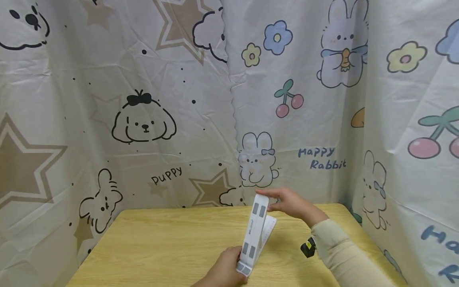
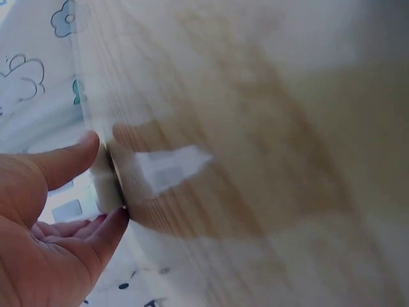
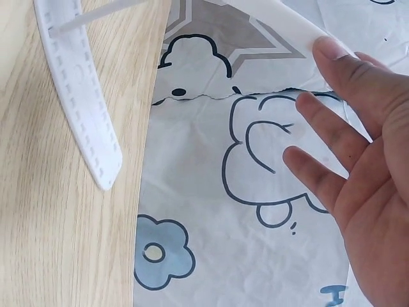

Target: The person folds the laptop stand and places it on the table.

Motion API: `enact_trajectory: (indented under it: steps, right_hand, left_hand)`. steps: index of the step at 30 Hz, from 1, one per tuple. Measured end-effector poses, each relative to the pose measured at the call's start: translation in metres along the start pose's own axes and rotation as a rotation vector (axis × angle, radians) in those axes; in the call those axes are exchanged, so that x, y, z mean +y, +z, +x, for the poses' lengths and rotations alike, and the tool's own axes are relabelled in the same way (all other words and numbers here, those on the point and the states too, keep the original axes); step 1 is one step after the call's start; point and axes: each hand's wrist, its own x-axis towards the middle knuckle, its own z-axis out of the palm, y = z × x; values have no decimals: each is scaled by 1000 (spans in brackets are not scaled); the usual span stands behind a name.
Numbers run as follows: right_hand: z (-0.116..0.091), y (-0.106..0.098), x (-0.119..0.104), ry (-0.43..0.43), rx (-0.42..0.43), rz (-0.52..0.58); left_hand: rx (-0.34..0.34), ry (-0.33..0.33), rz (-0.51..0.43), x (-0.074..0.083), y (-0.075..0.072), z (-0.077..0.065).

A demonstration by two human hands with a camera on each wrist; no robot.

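A white folding laptop stand with grey pads is held upright and tilted over the table. One of its perforated arms spreads away from the padded bar. My left hand grips the lower end; in the left wrist view, the thumb and fingers of the left hand close around that end. At the top, my right hand pinches the bar between thumb and index finger. The right wrist view shows the right hand with its other fingers extended, while the perforated arm hangs apart from it.
The yellow wood-grain table spreads beneath both hands. A small black object with a yellow-green mark sits beside the right sleeve. Printed curtains hang behind the table and along its sides.
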Motion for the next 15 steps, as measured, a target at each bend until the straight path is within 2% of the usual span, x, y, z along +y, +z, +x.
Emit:
enact_trajectory:
  steps: [6, 10, 15]
  right_hand:
    - [-11, -1, -1, 68, 62, -6]
    - [-20, 0, -2, 113, 114, -38]
    - [-38, -3, -2, 140, 158, -40]
  left_hand:
    - [-94, -56, -109, -6, -5, 9]
    - [-120, -47, -126, -9, -10, 11]
    - [-132, -37, -145, -5, -13, 12]
